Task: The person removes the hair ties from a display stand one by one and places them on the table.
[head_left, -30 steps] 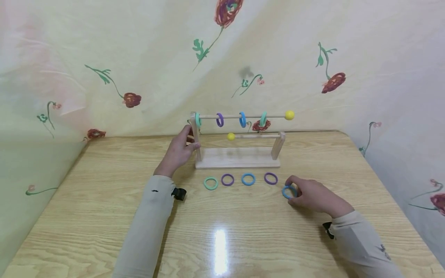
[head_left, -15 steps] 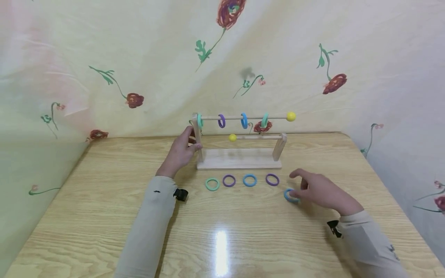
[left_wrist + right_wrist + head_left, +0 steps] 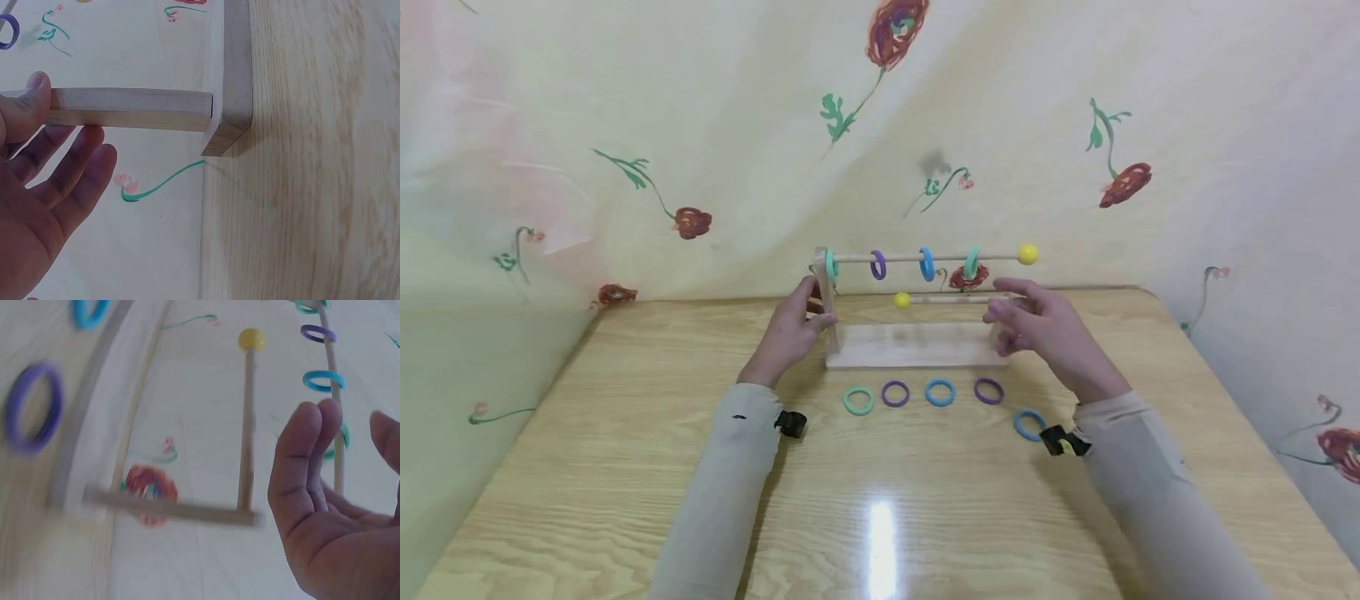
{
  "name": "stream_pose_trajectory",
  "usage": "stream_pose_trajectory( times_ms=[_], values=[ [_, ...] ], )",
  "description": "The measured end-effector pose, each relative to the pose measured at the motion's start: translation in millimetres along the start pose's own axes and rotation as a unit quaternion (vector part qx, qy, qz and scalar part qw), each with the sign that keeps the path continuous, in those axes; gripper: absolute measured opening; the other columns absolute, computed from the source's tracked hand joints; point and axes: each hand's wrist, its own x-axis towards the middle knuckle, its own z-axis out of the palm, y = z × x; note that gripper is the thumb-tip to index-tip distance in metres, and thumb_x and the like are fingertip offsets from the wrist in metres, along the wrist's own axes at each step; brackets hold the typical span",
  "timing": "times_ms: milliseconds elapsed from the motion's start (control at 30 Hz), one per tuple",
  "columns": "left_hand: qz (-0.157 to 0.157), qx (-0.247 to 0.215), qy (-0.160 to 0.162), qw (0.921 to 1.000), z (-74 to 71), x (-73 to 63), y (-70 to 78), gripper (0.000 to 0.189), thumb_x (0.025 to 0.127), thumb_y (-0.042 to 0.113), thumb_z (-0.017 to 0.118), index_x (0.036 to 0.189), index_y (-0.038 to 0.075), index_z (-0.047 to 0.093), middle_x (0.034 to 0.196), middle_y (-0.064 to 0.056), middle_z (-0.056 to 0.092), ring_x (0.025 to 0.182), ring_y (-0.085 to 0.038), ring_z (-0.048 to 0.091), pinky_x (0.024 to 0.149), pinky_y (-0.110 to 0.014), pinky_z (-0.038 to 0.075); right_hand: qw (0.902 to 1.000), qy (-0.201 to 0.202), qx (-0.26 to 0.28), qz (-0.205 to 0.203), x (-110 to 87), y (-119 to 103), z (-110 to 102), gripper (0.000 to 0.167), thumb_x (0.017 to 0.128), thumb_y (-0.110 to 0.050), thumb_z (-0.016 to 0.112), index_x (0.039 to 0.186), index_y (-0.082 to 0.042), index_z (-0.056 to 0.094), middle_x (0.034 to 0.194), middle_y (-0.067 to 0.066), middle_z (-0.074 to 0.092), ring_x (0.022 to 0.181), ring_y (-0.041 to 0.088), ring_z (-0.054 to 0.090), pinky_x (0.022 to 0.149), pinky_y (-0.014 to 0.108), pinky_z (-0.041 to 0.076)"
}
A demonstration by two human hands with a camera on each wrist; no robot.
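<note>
While pinching post (image 3: pixel 156 109) with left hand (image 3: pixel 786 329), reaching toward green ring (image 3: pixel 972 264) with right hand (image 3: pixel 1051 333), loose-fingered and empty. Probably unloading upper rod (image 3: pixel 901 258); next, pinch ring, slide off

Tabletop (image 3: pixel 587 500): 1 green ring (image 3: pixel 859 412), 2 purple rings (image 3: pixel 895 406), 2 blue rings (image 3: pixel 940 405)
Upper rod (image 3: pixel 901 258): 2 green rings (image 3: pixel 972 268), 1 purple ring (image 3: pixel 880 276), 1 blue ring (image 3: pixel 927 265)
Rings, total: 9
Rods: 2
Yellow balls (image 3: pixel 1027 254): 2
Posts (image 3: pixel 825 292): 2
Base (image 3: pixel 917 346): 1
Left hand (image 3: pixel 785 329): 1
Right hand (image 3: pixel 1054 336): 1
Sleeves (image 3: pixel 718 475): 2
Wrist devices (image 3: pixel 790 423): 2
</note>
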Motion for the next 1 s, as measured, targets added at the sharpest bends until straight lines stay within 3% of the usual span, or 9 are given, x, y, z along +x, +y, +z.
stream_pose_trajectory(
  times_ms=[167,367,533,700,1000],
  values=[
    [0.000,-0.002,0.001,1.0000,2.7,-0.1,-0.5,0.038,0.101,0.007,0.062,0.136,0.010,0.047,0.122,-0.013,0.058,0.115,-0.032,0.057,0.089,-0.048,0.055,0.9936,0.012,0.110,0.023,23.8,-6.4,7.4,0.073,0.099,-0.037,0.066,0.154,-0.003,0.033,0.114,0.016,0.062,0.072,0.018,0.065,0.071,0.032,0.059],
    [-0.001,0.002,0.003,1.0000,3.5,-1.1,0.1,0.036,0.101,0.008,0.063,0.134,0.012,0.048,0.121,-0.012,0.058,0.114,-0.031,0.057,0.089,-0.047,0.055,0.9773,0.022,0.209,0.028,44.1,-7.4,17.5,0.062,0.097,-0.028,0.071,0.141,0.000,0.040,0.111,0.016,0.063,0.065,0.015,0.063,0.065,0.028,0.058],
    [0.001,-0.001,0.004,1.0000,4.4,-1.0,-1.2,0.036,0.101,0.005,0.062,0.133,0.012,0.048,0.121,-0.012,0.057,0.114,-0.031,0.057,0.089,-0.048,0.055,0.9695,0.035,0.242,0.022,52.0,-7.1,24.0,0.045,0.094,-0.024,0.075,0.125,-0.001,0.053,0.100,0.011,0.067,0.059,0.013,0.061,0.060,0.026,0.057],
    [0.001,-0.001,0.005,1.0000,5.1,-0.8,-1.4,0.036,0.101,0.006,0.062,0.134,0.011,0.048,0.121,-0.012,0.057,0.114,-0.031,0.057,0.089,-0.047,0.055,0.9631,0.047,0.264,0.023,52.8,-6.4,24.4,0.038,0.096,-0.024,0.073,0.120,-0.001,0.056,0.094,0.009,0.068,0.057,0.013,0.060,0.059,0.026,0.057],
    [0.000,0.006,0.010,0.9999,3.5,-1.8,0.1,0.037,0.101,0.007,0.062,0.135,0.010,0.048,0.121,-0.012,0.057,0.114,-0.031,0.057,0.088,-0.046,0.055,0.9317,0.031,0.362,0.017,52.6,-2.2,15.3,0.016,0.101,-0.019,0.066,0.104,-0.004,0.069,0.089,0.010,0.073,0.058,0.015,0.062,0.060,0.026,0.057]
  ],
)
